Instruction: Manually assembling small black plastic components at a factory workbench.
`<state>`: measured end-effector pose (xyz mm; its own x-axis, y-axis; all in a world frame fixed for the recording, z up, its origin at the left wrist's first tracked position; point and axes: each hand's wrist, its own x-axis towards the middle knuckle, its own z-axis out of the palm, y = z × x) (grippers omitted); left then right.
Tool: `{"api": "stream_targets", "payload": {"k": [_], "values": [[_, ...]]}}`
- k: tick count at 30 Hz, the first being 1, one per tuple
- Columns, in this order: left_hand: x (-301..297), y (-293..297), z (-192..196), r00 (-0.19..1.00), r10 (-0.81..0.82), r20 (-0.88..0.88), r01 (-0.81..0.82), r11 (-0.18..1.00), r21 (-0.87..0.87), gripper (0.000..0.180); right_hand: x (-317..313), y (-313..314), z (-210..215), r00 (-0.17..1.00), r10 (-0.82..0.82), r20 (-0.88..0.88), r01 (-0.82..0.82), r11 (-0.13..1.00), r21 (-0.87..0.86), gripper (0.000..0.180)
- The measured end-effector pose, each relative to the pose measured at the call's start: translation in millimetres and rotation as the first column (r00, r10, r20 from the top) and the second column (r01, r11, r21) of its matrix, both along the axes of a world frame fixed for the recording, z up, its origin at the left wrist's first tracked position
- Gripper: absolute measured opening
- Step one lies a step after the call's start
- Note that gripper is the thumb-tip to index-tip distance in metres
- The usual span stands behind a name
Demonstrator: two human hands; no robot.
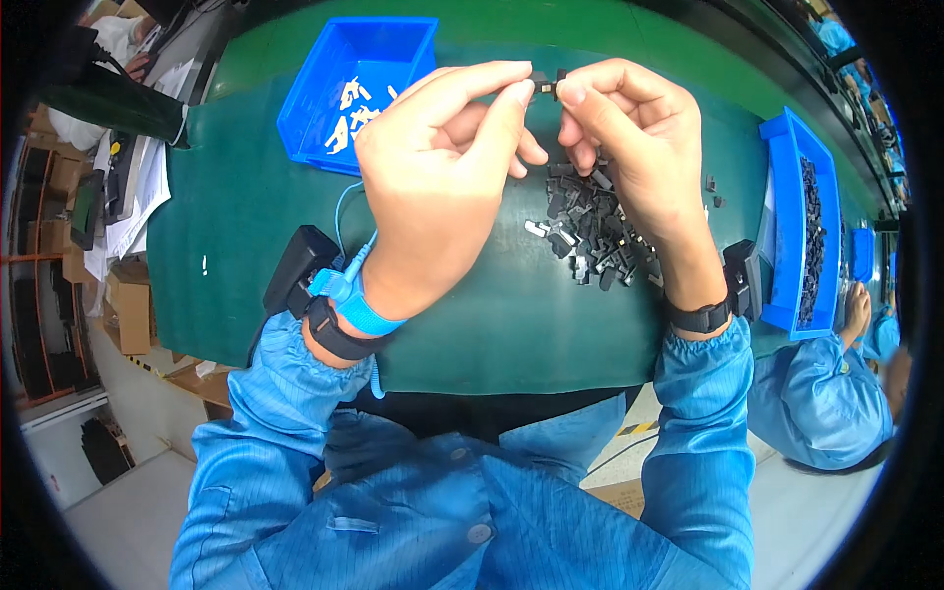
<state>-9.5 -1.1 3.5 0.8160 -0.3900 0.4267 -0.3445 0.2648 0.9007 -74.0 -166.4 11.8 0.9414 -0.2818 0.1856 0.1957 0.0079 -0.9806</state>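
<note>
My left hand (428, 172) and my right hand (644, 147) meet above the far part of the green table. Between their fingertips is a small black plastic part (546, 87) with a light metallic spot. Each hand pinches one end of it; whether it is one piece or two joined pieces cannot be made out. Below my right hand lies a loose pile of small black plastic parts (600, 231), a few showing silvery faces. Left of my left hand, a blue bin (398, 47) holds several small cream-coloured pieces (351, 123).
A long blue bin (787, 226) full of black parts stands at the right edge. Beside it sits another person in a blue sleeve (826, 398). A blue coiled cord (342, 221) runs from my left wrist strap (369, 313). Papers (147, 192) lie at the left.
</note>
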Motion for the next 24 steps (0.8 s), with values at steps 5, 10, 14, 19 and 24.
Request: {"api": "stream_targets", "payload": {"k": [5, 10, 14, 19, 24], "values": [[0.7, -0.8, -0.8, 0.998, 0.022, 0.059, -0.023, 1.000, 0.017, 0.018, -0.3, 0.4, 1.0, 1.000, -0.005, 0.005, 0.005, 1.000, -0.001, 0.016], [-0.5, -2.9, -1.4, 0.998, 0.041, 0.051, -0.041, 0.999, -0.009, 0.015, 0.1, 2.4, 0.1, 1.000, -0.024, 0.008, 0.024, 0.998, -0.051, 0.016], [0.7, -1.3, -1.5, 0.997, 0.047, 0.067, -0.047, 0.999, -0.002, 0.018, 0.2, 3.5, 0.7, 1.000, -0.025, 0.000, 0.025, 0.998, -0.054, 0.016], [-0.3, -1.0, -1.5, 0.998, 0.040, 0.046, -0.040, 0.999, 0.006, 0.017, 0.9, 3.1, -1.6, 1.000, -0.029, 0.012, 0.030, 0.998, -0.056, 0.016], [0.0, -0.5, -2.0, 0.998, 0.044, 0.054, -0.045, 0.999, 0.008, 0.017, 0.7, 3.2, -0.8, 1.000, -0.024, 0.011, 0.024, 0.998, -0.054, 0.017]]}}
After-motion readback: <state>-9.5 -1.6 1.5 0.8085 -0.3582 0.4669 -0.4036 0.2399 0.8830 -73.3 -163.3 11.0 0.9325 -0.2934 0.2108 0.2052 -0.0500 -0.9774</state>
